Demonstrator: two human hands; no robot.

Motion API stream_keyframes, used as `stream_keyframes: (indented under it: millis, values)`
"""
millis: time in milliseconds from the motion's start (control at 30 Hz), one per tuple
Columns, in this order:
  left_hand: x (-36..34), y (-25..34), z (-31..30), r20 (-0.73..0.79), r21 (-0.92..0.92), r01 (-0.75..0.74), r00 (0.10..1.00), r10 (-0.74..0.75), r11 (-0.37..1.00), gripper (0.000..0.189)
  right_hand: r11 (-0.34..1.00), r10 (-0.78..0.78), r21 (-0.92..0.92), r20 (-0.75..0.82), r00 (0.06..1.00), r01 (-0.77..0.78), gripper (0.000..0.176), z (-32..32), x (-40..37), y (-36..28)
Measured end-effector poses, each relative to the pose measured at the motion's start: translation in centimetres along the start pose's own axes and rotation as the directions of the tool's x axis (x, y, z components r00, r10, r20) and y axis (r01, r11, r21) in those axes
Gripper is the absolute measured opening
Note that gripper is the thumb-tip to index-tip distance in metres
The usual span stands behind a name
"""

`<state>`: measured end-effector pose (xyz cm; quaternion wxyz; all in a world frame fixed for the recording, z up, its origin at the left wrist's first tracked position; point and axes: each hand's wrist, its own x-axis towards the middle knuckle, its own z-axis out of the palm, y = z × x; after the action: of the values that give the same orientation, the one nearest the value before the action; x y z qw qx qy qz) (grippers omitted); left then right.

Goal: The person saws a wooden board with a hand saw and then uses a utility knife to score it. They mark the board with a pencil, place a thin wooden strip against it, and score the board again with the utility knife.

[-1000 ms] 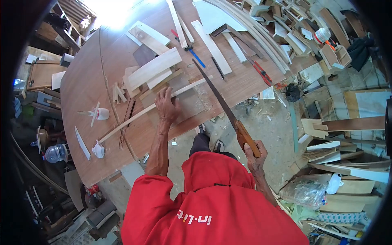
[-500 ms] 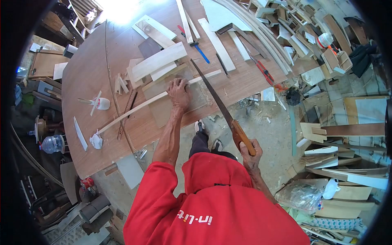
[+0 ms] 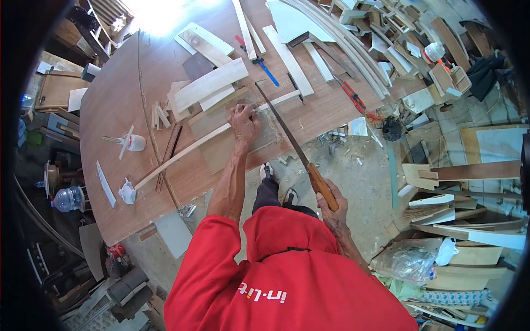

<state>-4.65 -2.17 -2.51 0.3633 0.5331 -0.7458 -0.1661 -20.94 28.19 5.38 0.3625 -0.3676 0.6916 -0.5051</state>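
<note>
My left hand (image 3: 244, 122) presses down on a long, thin wooden strip (image 3: 190, 147), its fingers curled over it. The strip lies slantwise across the workbench, over a flat board (image 3: 216, 151). My right hand (image 3: 335, 204) is wrapped round the wooden handle of a handsaw (image 3: 291, 135). The saw's long dark blade points away from me and crosses the strip to the right of my left hand. Its tip lies over the bench, while the handle is out past the near edge. Just beyond my left hand lie pale planks (image 3: 212, 84).
The brown workbench (image 3: 113, 94) carries a white tub (image 3: 136, 143) with sticks across it, a blue-and-red clamp (image 3: 268, 71), red-handled pliers (image 3: 353, 96) and long strips (image 3: 350, 41). Wood offcuts (image 3: 441, 220) are piled along the right. A water bottle (image 3: 69, 199) stands at left.
The handsaw has drawn slightly back towards me, its handle swinging a little left. My left hand stays on the wooden strip. The whole view has shifted slightly.
</note>
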Motion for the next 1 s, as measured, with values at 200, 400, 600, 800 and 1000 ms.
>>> stream_keyframes:
  millis: [200, 400, 600, 800, 1000]
  values:
    - [-0.1, -0.5, 0.1, 0.025, -0.016, 0.057, 0.998, -0.057, 0.998, 0.024, 0.998, 0.054, 0.022, 0.045, 0.998, -0.055, 0.044, 0.2, -0.7, -0.6]
    - [1.0, 0.9, 0.7, 0.028, 0.101, 0.283, 0.958, -0.287, 0.954, 0.019, 0.996, 0.087, -0.007, 0.098, 0.991, -0.087, 0.044, 0.3, -1.2, 0.0]
    - [1.8, 1.0, 0.6, 0.100, 0.119, 0.395, 0.908, -0.407, 0.911, 0.020, 0.997, 0.025, -0.075, 0.076, 0.997, -0.019, 0.044, 0.5, -1.2, -1.2]
    - [1.9, 0.8, 0.9, 0.068, 0.144, 0.396, 0.910, -0.409, 0.907, 0.020, 0.992, -0.075, -0.099, 0.053, 0.996, 0.080, 0.043, 0.2, -2.1, -1.3]
    - [2.2, 0.2, 1.1, 0.124, 0.124, 0.424, 0.890, -0.438, 0.897, 0.022, 0.983, -0.121, -0.128, 0.063, 0.991, 0.129, 0.044, 0.2, -2.8, -1.2]
